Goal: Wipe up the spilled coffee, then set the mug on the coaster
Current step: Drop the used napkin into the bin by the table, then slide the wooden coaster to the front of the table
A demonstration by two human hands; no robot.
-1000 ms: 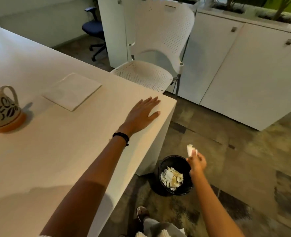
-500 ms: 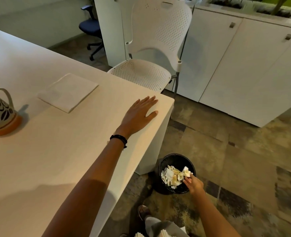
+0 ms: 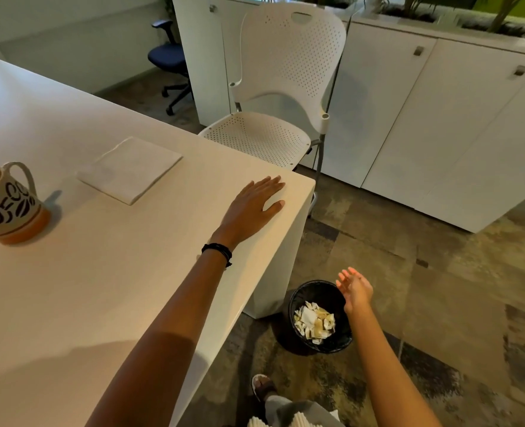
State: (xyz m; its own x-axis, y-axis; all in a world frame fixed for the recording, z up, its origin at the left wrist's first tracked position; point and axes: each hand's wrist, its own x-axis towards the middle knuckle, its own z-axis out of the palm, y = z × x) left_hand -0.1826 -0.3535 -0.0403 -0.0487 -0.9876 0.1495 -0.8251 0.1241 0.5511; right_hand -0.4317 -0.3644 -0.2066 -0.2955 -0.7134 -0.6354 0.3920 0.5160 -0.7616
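Note:
A cream mug point(image 3: 5, 201) with dark lettering stands on an orange coaster point(image 3: 28, 230) at the left edge of the white table point(image 3: 101, 288). A stack of white napkins point(image 3: 130, 168) lies to its right. My left hand point(image 3: 252, 208) rests flat and empty on the table near its corner. My right hand point(image 3: 355, 288) hovers with spread, empty fingers over the far rim of a black waste bin point(image 3: 298, 303) on the floor. Crumpled stained paper point(image 3: 314, 322) fills the bin's bottom. I see no spilled coffee on the tabletop.
A white perforated chair point(image 3: 286, 87) stands just beyond the table corner. White cabinets point(image 3: 440, 124) line the back right, with planters on top. A blue office chair point(image 3: 167, 57) sits farther back. My foot point(image 3: 262, 386) is on the patterned carpet beside the bin.
My right hand carried a wad of paper down to the bin, let it go inside, and has lifted away with fingers spread. My left hand has stayed flat on the table.

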